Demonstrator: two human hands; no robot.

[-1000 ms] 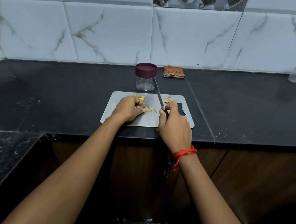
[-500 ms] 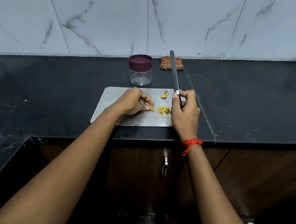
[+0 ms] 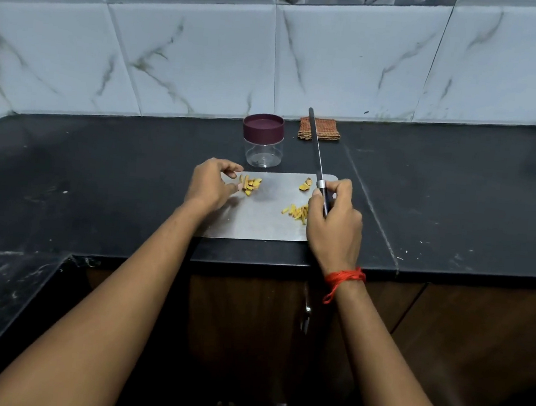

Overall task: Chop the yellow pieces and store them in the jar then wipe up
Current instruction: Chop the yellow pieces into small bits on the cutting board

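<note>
Clamping its grip on the knife (image 3: pixel 314 148), right hand (image 3: pixel 334 229) aims it at the wall (image 3: pixel 208 66); left hand (image 3: pixel 211 184) curls by the yellow pieces (image 3: pixel 250 184), grip unclear.

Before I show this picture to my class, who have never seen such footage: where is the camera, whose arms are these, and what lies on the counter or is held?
No machine here: one camera, worn on a person's head, looks down at their own bare hands. The right hand grips a knife, its blade raised and pointing away. The left hand curls its fingers beside yellow pieces on a metal board. Behind it, on the dark counter, stand a lidded clear jar and a folded cloth.
</note>
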